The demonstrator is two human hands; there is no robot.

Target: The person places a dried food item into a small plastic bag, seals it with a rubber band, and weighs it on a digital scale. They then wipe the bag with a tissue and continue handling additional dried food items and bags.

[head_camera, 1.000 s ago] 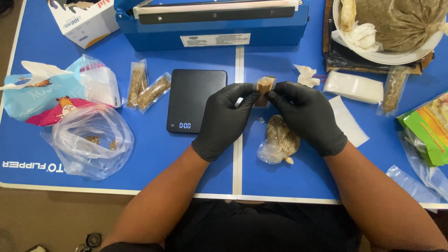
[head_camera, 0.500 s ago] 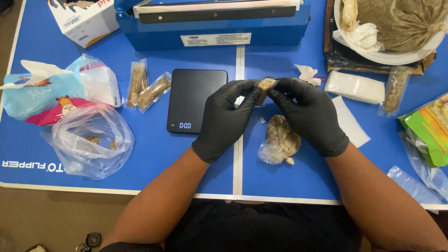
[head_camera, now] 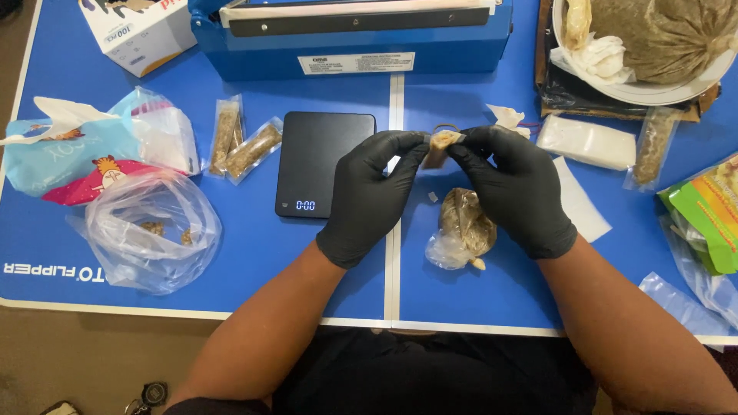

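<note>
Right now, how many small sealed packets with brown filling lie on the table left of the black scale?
2: both lie side by side just left of the scale, one upright packet and one tilted packet beside it. Others may be hidden.

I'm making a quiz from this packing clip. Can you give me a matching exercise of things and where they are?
Things:
1 black scale
2 blue heat sealer
3 small brown packet
4 crumpled clear bag

Places:
A far edge of the table
B pinched between left hand and right hand
C left of the hands, display lit
D near left part of the table

Pairs: 1-C, 2-A, 3-B, 4-D
</note>
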